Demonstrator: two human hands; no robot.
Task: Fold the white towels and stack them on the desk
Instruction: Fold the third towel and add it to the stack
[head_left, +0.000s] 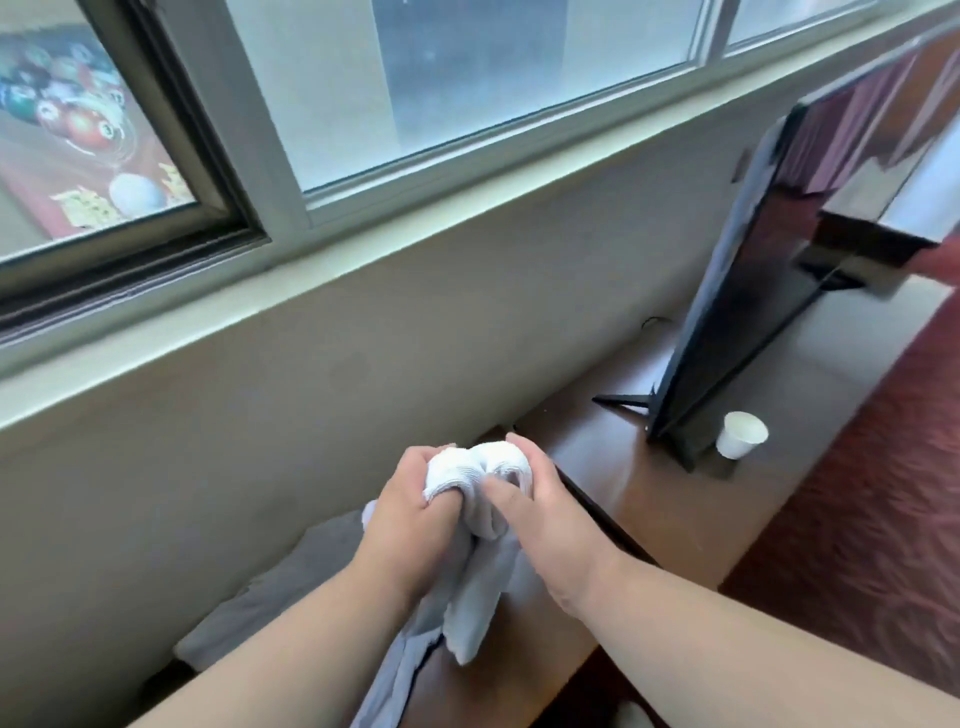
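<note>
I have the white towel (475, 525) bunched up in the air above the desk (675, 499), left hand (402, 512) and right hand (540, 512) both clenched on its top edge. No fold made yet, I judge; next I'd spread the corners apart and lay it flat
</note>
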